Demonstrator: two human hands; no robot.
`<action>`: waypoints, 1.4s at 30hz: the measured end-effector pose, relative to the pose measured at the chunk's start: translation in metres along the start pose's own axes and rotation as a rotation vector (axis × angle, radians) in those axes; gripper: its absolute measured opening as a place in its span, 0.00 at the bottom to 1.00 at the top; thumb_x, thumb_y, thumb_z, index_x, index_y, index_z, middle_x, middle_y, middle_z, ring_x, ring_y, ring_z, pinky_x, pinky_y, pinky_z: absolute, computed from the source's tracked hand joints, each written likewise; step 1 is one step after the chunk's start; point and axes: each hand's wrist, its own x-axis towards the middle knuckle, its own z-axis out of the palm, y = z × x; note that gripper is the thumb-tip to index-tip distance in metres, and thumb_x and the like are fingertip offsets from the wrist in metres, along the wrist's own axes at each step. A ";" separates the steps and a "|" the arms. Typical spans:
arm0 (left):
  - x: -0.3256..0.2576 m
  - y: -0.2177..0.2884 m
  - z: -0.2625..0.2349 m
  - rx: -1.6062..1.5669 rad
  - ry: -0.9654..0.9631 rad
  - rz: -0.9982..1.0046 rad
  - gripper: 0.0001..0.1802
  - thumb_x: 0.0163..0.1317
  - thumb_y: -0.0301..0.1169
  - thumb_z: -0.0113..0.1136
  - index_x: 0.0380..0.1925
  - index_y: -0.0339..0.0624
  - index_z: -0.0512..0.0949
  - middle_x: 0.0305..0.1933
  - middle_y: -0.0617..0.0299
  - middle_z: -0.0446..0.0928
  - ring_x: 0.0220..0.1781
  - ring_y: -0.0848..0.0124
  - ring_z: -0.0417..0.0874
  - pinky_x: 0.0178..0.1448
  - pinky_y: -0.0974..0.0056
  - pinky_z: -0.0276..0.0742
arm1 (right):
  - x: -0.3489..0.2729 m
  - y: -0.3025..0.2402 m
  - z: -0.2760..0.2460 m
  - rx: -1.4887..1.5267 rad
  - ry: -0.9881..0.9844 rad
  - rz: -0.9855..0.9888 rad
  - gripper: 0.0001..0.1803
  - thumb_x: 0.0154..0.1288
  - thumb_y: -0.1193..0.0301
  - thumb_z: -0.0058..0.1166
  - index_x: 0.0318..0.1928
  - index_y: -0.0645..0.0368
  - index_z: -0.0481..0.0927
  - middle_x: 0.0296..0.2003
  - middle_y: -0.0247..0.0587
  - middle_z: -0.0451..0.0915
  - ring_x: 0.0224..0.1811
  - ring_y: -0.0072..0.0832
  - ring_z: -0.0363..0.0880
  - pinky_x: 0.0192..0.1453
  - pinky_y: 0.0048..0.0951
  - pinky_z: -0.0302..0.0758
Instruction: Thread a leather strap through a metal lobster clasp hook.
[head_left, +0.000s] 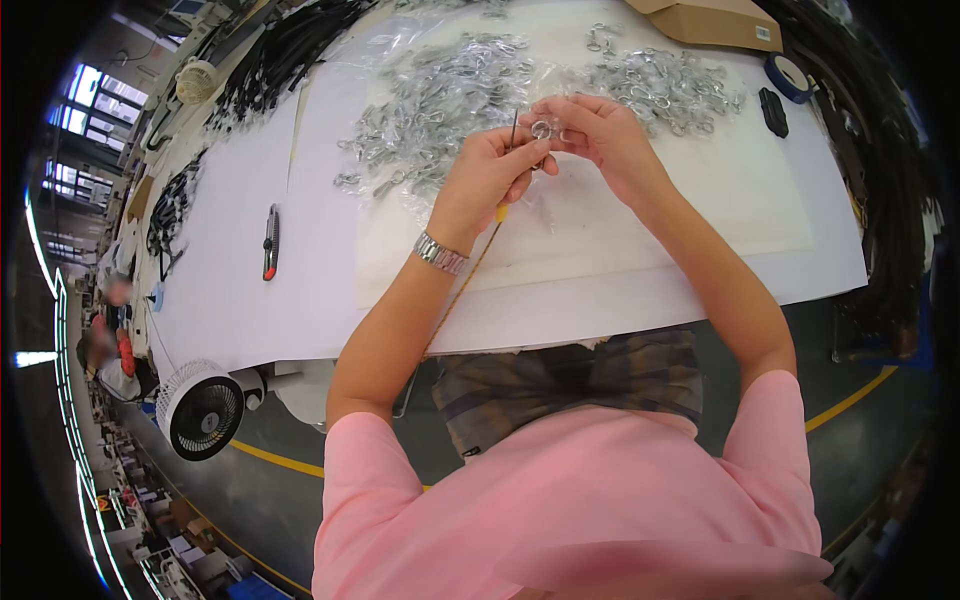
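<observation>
Metal ring (541, 129) sat between the two hands over the white table (330, 310), a single piece seemingly midway through handling. Left hand (479, 172) was closed around a thin dark tool (515, 128), thumb tip just below the ring; right hand (612, 138) curled its fingers in from three o'clock, though whether they pinched it I couldn't tell. At ten o'clock lay a large heap of metal pieces (440, 95), with a smaller heap (670, 85) past two; which was finished or waiting didn't show. Farther out, a box cutter (271, 242) lay toward eight.
</observation>
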 end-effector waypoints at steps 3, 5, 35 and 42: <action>0.001 0.001 -0.001 0.024 0.047 0.043 0.12 0.74 0.31 0.61 0.46 0.31 0.83 0.35 0.61 0.85 0.18 0.86 0.64 0.22 0.77 0.56 | 0.001 0.003 -0.003 -0.040 0.022 0.031 0.19 0.77 0.61 0.55 0.53 0.66 0.84 0.50 0.45 0.88 0.50 0.27 0.87 0.63 0.30 0.79; 0.002 0.002 -0.001 0.033 0.079 0.054 0.12 0.74 0.31 0.61 0.46 0.31 0.83 0.35 0.61 0.85 0.19 0.86 0.64 0.22 0.77 0.57 | 0.000 0.002 -0.003 -0.001 0.071 0.035 0.18 0.77 0.62 0.56 0.54 0.65 0.84 0.51 0.44 0.88 0.51 0.27 0.87 0.63 0.30 0.79; -0.004 0.010 0.013 0.024 0.323 0.320 0.12 0.72 0.29 0.62 0.51 0.34 0.77 0.36 0.56 0.89 0.18 0.85 0.67 0.21 0.77 0.60 | -0.006 0.002 0.011 -0.015 0.168 -0.052 0.16 0.76 0.66 0.58 0.54 0.65 0.86 0.46 0.41 0.89 0.49 0.25 0.87 0.59 0.27 0.81; -0.007 0.015 0.019 0.125 0.236 0.263 0.17 0.72 0.29 0.61 0.56 0.32 0.75 0.29 0.59 0.87 0.17 0.84 0.68 0.21 0.75 0.62 | -0.008 0.001 0.015 -0.019 -0.042 -0.083 0.16 0.78 0.66 0.55 0.53 0.66 0.85 0.41 0.37 0.87 0.34 0.18 0.79 0.56 0.28 0.81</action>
